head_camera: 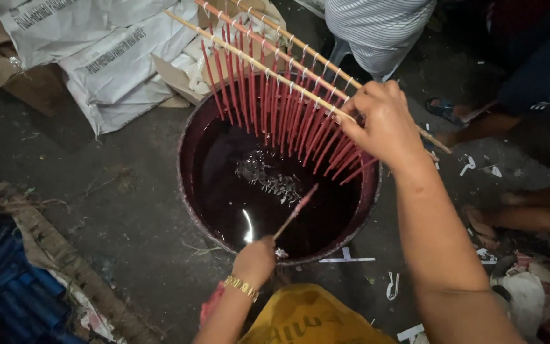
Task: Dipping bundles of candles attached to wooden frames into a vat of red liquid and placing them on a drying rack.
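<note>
Right grip [383, 124] closed on candle rods [275, 70], left grip [256, 260] pinching stick [294, 213] over vat [189, 185]

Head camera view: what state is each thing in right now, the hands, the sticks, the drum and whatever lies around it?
Right hand: closed on the wooden rods.
Wooden rods: held level over the drum, red tapers hanging from them.
Red tapers: dangling above the liquid, not dipped.
Left hand: gripping a thin stick.
Thin stick: tilted, red at its tip.
Drum: open, holding dark red liquid.
White sacks: lying on the floor.
</note>
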